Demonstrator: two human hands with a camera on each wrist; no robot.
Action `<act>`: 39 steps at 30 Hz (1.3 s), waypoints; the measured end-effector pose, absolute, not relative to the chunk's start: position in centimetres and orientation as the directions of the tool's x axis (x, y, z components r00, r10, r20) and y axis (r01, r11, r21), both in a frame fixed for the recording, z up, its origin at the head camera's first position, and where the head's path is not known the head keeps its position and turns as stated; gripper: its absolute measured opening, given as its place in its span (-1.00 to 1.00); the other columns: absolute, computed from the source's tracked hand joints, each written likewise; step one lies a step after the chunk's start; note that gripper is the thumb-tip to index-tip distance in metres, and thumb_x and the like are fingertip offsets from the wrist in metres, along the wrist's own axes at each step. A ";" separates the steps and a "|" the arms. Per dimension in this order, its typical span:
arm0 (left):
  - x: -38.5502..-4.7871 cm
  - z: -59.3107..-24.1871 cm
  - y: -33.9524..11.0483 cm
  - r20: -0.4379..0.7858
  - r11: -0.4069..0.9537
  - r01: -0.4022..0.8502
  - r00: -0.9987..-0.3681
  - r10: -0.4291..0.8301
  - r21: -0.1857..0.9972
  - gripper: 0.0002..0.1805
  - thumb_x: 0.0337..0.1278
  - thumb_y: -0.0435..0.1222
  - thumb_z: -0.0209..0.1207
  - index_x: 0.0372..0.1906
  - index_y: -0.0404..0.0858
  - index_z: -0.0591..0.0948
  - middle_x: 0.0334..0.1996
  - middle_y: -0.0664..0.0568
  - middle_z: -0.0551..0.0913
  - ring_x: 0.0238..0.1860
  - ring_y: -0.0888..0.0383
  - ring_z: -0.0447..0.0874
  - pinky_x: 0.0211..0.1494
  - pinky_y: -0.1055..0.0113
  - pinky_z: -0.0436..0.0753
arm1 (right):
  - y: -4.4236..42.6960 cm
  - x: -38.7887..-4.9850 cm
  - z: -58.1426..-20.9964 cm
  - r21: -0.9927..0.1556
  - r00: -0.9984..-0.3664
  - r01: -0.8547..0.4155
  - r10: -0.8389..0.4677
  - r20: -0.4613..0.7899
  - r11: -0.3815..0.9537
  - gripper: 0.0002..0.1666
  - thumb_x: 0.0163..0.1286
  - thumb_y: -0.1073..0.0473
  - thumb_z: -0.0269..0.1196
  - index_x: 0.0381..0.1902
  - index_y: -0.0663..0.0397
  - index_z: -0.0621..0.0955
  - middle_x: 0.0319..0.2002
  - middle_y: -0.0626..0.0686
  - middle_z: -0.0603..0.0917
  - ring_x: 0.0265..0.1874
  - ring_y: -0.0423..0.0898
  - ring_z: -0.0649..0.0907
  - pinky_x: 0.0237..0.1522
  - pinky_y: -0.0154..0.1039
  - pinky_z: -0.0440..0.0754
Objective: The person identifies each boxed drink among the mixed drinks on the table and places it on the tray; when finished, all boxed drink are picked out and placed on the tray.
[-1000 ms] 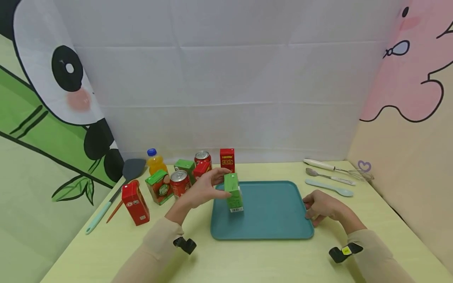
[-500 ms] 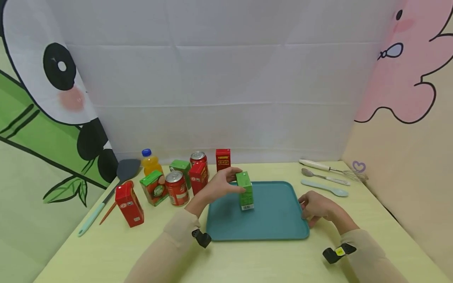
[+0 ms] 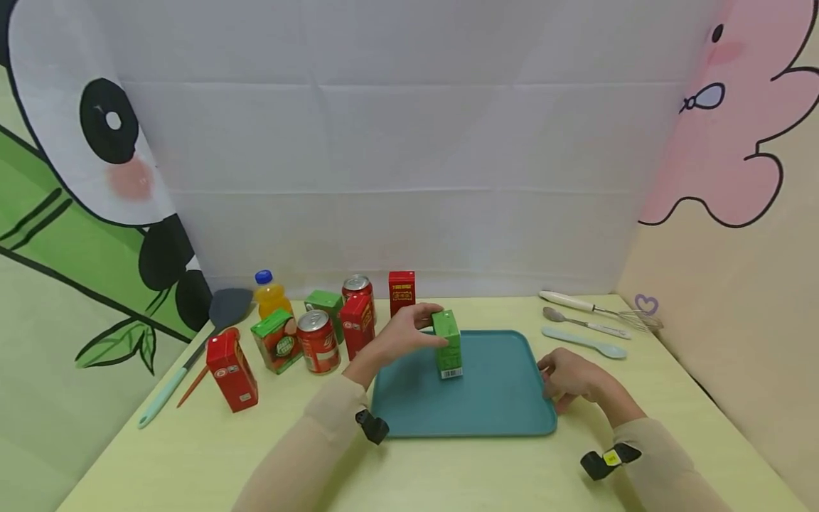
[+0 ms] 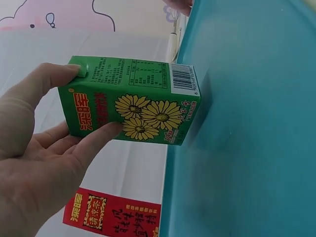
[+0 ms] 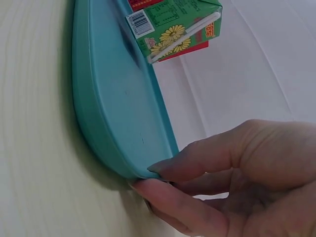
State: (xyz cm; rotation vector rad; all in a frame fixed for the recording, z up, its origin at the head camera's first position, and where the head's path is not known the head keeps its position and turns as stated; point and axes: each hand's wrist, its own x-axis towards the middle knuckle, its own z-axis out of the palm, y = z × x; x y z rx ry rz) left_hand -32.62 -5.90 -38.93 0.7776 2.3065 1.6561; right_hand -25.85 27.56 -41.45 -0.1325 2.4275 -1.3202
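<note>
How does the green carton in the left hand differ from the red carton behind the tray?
The green carton shows yellow flowers; the red carton shows only lettering and a framed emblem.
The left hand grips the green carton; no hand holds the red carton.
The green carton is over the tray; the red carton stands on the table.
Both are box-shaped.

Grn ctn (image 4: 143, 111): 深晖 in red, barcode (image 4: 183, 79) w/ digits too sm. Red ctn (image 4: 116, 212): 深晖, 清凉茶 framed.

Cans (image 3: 318, 344) left of tray (image 3: 476, 402), spoon (image 3: 590, 325) right
</note>
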 end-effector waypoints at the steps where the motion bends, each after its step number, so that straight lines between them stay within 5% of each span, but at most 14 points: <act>1: -32.7 -38.9 -5.7 0.139 0.235 0.300 -0.840 0.524 0.925 -0.34 0.11 -0.32 0.41 0.33 -0.29 0.46 0.20 -0.07 0.59 0.28 -0.06 0.51 0.30 0.05 0.51 | 27.5 -25.9 -41.4 -0.825 -0.926 0.093 -0.256 -0.277 0.557 -0.26 0.06 0.60 0.25 0.25 0.72 0.32 -0.19 0.29 0.50 -0.33 0.04 0.64 -0.46 -0.02 0.74; 16: -35.5 -39.9 -1.4 0.119 0.261 0.319 -0.811 0.573 0.911 -0.23 0.16 -0.26 0.38 0.46 -0.23 0.37 0.39 -0.03 0.42 0.41 -0.07 0.34 0.36 0.04 0.43 | 27.6 -26.1 -42.1 -0.831 -0.924 0.111 -0.251 -0.288 0.545 -0.27 0.09 0.62 0.29 0.24 0.71 0.33 -0.20 0.28 0.50 -0.33 0.02 0.64 -0.42 -0.03 0.75; 39: -37.2 -41.2 1.6 0.178 0.142 0.332 -0.766 0.618 0.933 -0.30 0.21 -0.34 0.34 0.45 -0.21 0.39 0.36 -0.03 0.45 0.41 -0.05 0.36 0.30 0.17 0.51 | 27.6 -26.3 -41.9 -0.829 -0.923 0.109 -0.253 -0.289 0.549 -0.27 0.09 0.61 0.29 0.25 0.70 0.33 -0.22 0.27 0.47 -0.39 0.03 0.64 -0.42 -0.03 0.75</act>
